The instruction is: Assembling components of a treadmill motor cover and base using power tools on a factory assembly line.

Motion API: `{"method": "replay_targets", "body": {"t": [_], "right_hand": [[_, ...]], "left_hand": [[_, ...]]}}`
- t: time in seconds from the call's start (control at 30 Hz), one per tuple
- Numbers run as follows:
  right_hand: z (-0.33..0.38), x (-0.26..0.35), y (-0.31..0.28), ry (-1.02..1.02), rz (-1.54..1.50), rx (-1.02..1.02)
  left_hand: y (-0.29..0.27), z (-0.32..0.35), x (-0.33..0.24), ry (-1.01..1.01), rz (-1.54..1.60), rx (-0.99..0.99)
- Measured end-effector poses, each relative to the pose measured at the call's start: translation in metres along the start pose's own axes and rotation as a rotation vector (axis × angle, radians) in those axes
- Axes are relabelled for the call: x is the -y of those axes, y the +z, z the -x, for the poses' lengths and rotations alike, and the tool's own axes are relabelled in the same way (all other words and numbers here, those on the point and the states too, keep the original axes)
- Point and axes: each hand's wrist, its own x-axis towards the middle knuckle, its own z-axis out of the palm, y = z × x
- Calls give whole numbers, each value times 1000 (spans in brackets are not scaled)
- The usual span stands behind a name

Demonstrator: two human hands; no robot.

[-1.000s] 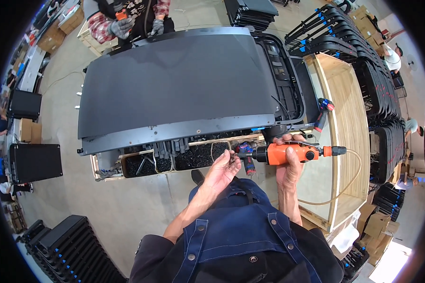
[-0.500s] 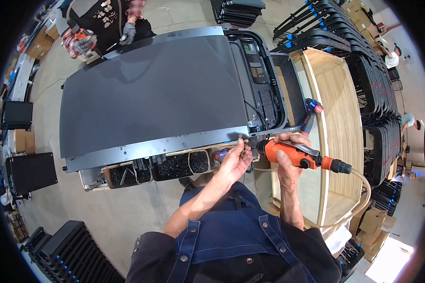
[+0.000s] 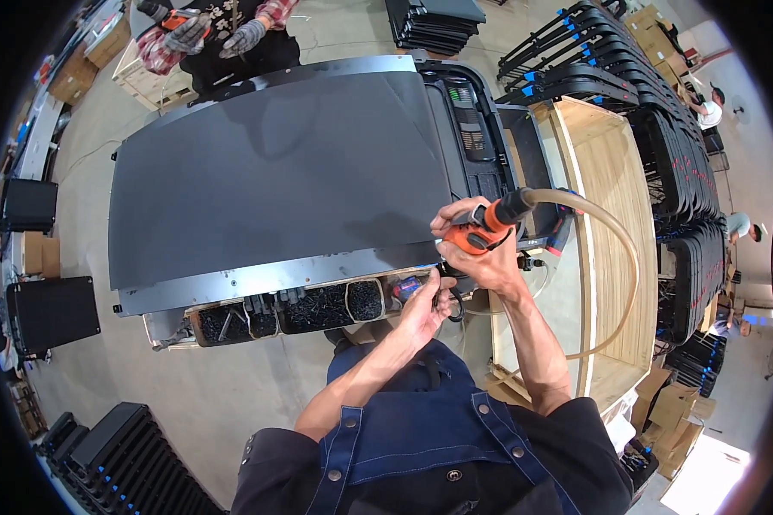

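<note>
My right hand is wrapped round an orange air screwdriver, tipped up with its hose end toward me. Its nose is hidden behind my fingers, over the right end of the grey metal side rail. That rail runs along the near edge of a treadmill deck with a flat black surface. Just below the rail, my left hand has its fingers curled in with the thumb up. Whatever lies inside those fingers is too small to make out.
Bins of dark screws hang under the near rail. A tan hose loops over a wooden crate at right. A red-and-blue power tool leans nearby. Across the deck, a co-worker's gloved hands hold another driver. Black frames stand stacked behind.
My right hand has swung the screwdriver from lying sideways to upright and brought it left over the rail. My left hand has dropped slightly from the rail. The co-worker's hands have moved back.
</note>
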Motion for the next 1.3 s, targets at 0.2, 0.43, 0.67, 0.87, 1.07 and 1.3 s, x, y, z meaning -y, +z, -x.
{"method": "replay_targets", "body": {"t": [0.2, 0.43, 0.67, 0.87, 1.07, 1.3], "right_hand": [[6, -10, -2, -72, 146, 34], [12, -22, -5, -143, 87, -61], [17, 0, -10, -178, 131, 24], [46, 13, -8, -182, -485, -191], [62, 3, 1, -192, -667, -198], [68, -9, 29, -134, -722, -310]], "left_hand": [[-22, 38, -19, 55, -76, 147], [-39, 53, -23, 114, -7, 171], [-33, 52, -29, 227, 42, 177], [-40, 59, -31, 280, 146, 227], [-34, 69, -27, 277, 217, 320], [-53, 86, -36, 357, 177, 273]]}}
